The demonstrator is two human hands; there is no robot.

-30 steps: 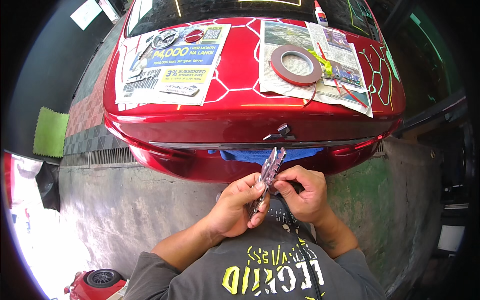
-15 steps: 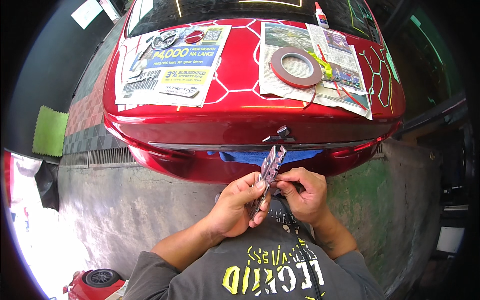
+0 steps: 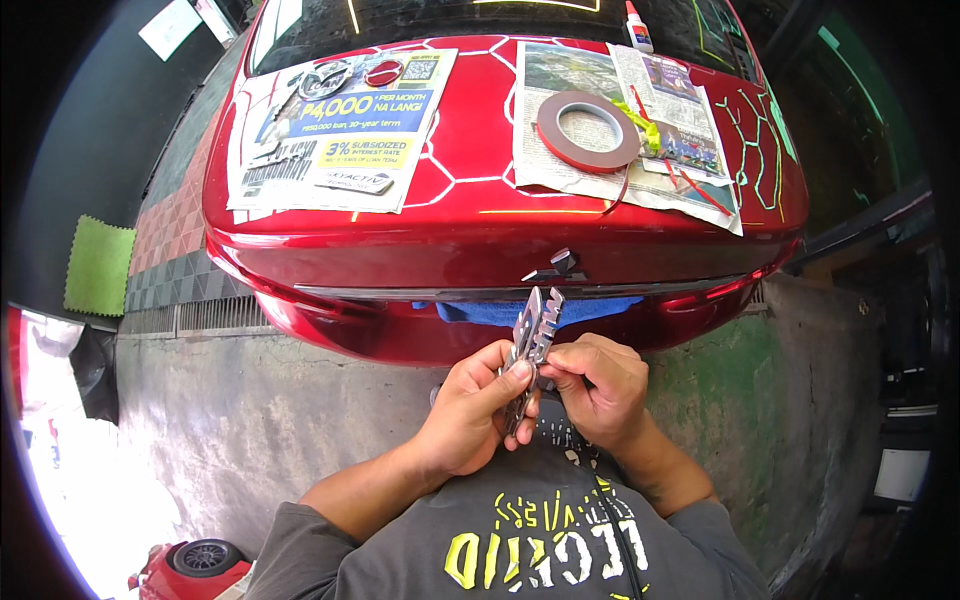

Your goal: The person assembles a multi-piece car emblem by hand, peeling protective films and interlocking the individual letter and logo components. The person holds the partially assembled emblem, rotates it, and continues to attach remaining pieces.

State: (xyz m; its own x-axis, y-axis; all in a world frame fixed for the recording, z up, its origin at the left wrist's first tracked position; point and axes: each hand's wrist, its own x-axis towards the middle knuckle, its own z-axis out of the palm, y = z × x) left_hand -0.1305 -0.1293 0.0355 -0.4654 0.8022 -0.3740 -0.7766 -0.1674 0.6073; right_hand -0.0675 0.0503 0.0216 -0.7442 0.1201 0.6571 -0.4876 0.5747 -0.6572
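My left hand (image 3: 470, 400) is closed around a chrome car lettering emblem (image 3: 541, 325), held upright in front of my chest. Long, narrow metallic pieces lie together in its fingers, with raised letters along the right one. At the right edge of this emblem, my right hand (image 3: 607, 385) is closed in a pinch of thumb and forefinger. Whatever sits between those fingertips is too small to make out. Just beyond the emblem is the rear of a red car (image 3: 480, 250), with a chrome badge (image 3: 562, 264) on its trunk.
Newspaper (image 3: 290, 150) on the trunk's left bears round badges (image 3: 383, 72) and lettering. More newspaper (image 3: 560, 75) on the right holds a red-edged tape roll (image 3: 625, 137) and red strips (image 3: 705, 192). A glue bottle (image 3: 638, 28) stands beyond. A blue cloth (image 3: 600, 310) lies below the trunk edge.
The emblem has turned slightly in my left hand, so its raised letters show more plainly. My right fingertips have shifted a little left, against its edge.
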